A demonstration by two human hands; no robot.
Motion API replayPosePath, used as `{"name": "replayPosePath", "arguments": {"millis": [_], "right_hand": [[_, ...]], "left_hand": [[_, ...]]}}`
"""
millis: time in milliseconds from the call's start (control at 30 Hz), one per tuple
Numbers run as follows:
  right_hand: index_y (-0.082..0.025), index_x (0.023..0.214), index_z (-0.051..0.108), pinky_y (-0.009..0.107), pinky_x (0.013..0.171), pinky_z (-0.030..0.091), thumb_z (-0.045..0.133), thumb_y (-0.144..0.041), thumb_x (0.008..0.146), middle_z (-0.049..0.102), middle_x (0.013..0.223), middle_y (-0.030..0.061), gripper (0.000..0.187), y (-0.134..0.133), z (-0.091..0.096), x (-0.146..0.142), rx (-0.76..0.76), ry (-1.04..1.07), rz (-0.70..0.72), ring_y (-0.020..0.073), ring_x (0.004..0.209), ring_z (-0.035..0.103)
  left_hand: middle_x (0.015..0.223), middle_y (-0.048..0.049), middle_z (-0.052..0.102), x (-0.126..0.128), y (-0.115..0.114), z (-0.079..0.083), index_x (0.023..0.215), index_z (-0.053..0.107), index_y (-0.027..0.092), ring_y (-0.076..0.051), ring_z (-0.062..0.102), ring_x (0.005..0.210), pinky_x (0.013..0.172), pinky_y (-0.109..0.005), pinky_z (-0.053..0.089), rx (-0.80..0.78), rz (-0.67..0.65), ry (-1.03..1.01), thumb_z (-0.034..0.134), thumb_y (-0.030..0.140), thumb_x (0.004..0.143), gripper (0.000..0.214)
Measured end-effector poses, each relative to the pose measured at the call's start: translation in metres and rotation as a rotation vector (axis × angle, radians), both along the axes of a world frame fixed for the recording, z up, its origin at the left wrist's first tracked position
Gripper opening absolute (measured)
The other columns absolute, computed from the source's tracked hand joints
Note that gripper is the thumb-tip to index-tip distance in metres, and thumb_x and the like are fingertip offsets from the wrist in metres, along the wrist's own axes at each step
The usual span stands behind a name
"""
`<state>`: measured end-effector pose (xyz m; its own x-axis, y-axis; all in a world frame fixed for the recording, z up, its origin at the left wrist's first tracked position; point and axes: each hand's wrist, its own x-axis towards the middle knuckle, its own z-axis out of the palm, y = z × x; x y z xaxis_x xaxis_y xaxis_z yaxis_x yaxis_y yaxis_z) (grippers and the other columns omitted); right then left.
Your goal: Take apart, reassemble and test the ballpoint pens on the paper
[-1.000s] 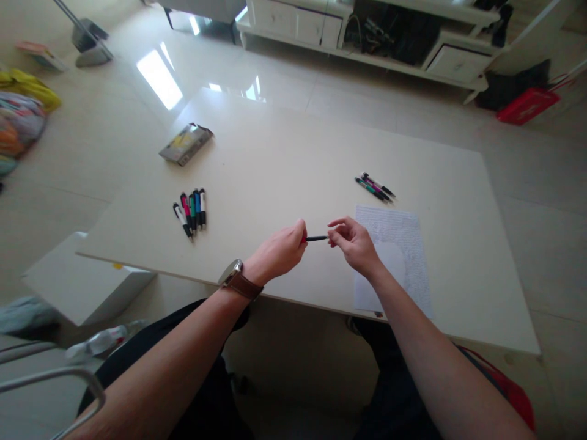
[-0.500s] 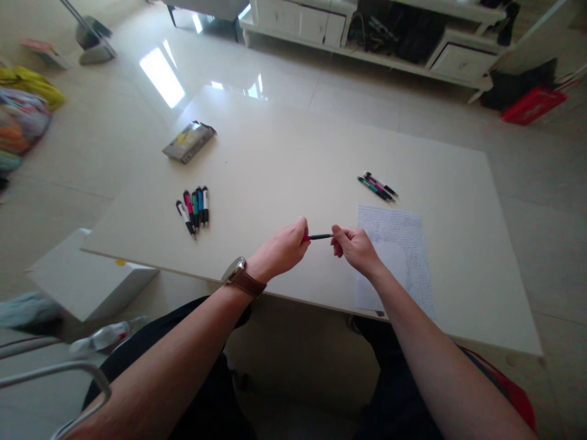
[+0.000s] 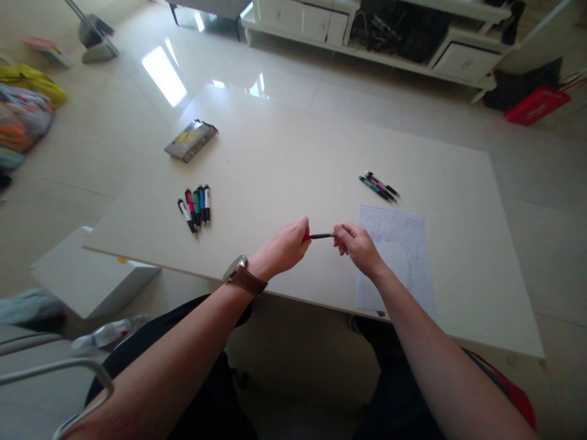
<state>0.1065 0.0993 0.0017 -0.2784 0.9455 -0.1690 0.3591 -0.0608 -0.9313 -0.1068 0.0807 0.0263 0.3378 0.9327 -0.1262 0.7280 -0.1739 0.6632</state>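
Observation:
Between my hands, just above the table, is a pen (image 3: 320, 236) with a red barrel and a black grip. My left hand (image 3: 287, 247), with a watch on its wrist, is wrapped round the red end. At the tip, the fingers of my right hand (image 3: 356, 244) are pinched together on the pen. Under my right hand and forearm lies a sheet of paper (image 3: 395, 227) covered in close lines of writing, with a blank lighter patch. Beyond the sheet, several pens (image 3: 378, 187) with green, purple and black parts lie side by side.
Several click pens (image 3: 196, 206) lie in a row on the left of the white table (image 3: 284, 159). A grey-and-yellow box (image 3: 191, 140) lies behind them. A white box (image 3: 94, 269) stands below the table's left edge, near a plastic bottle (image 3: 107, 333). A TV cabinet (image 3: 298, 23) stands at the back.
Both hands keep hold of the pen in almost the same place. My right fingers have shifted slightly at the tip. The whole view has moved a little.

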Motion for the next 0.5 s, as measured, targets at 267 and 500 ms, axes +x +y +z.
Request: {"name": "replayPosePath", "arguments": {"millis": [267,500], "right_hand": [[-0.02,0.057,0.051,0.029,0.052,0.028,0.044,-0.055,0.097,0.04,0.048,-0.0029,0.054,-0.0008,0.002,-0.0017,0.062,-0.138,0.037,0.0118,0.048,0.039],[-0.02,0.078,0.059,0.028,0.057,0.038,0.062,-0.049,0.089,0.059,0.067,-0.0011,0.031,-0.0003,0.0049,-0.0008,0.001,-0.021,0.085,0.0129,0.058,0.051]], "left_hand": [[0.077,-0.0024,0.06,0.0004,-0.0007,-0.0015,0.089,0.048,0.021,-0.016,0.051,0.068,0.061,-0.029,0.034,0.01,-0.026,-0.004,0.051,0.02,0.092,0.004],[0.076,-0.0014,0.059,0.0006,-0.0003,-0.0032,0.09,0.048,0.021,-0.016,0.05,0.066,0.061,-0.029,0.032,0.008,-0.008,0.015,0.05,0.019,0.092,0.003]]}}
